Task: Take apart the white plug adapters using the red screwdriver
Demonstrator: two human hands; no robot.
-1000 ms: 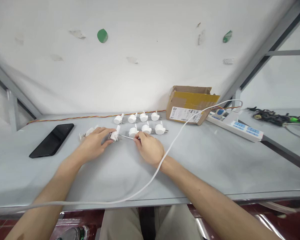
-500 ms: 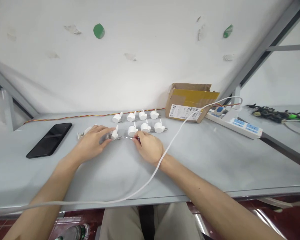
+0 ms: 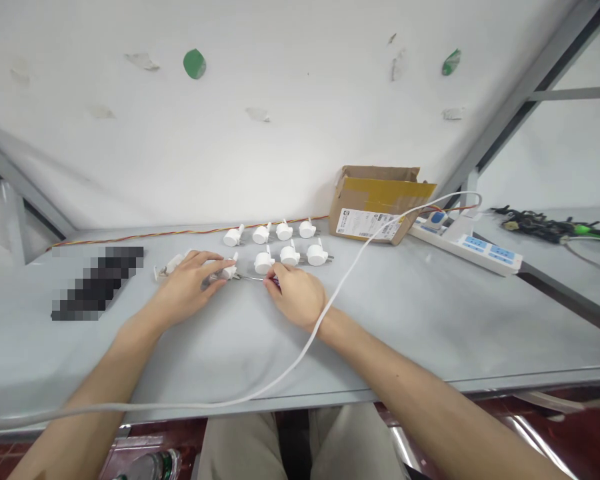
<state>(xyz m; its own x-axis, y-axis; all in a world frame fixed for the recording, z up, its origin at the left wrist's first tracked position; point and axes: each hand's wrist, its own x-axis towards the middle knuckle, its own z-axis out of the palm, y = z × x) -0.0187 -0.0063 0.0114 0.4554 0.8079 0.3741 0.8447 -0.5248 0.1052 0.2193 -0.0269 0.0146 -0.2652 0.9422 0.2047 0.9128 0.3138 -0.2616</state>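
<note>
White plug [image 3: 229, 272] pinched in left grip [image 3: 190, 281], thin tool [image 3: 253, 279] in right grip [image 3: 297, 293]; cardboard box [image 3: 375, 197] open, its contents hidden.

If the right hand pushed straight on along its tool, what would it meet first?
Most likely the plug in the left hand, at its pin side: the tool in the right hand points that way. Whether they touch is too small to tell.

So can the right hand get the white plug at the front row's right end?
Probably yes: that plug sits just past the right hand, and nothing covers it. But the hand holds a thin tool, so it might need to put that down first.
</note>
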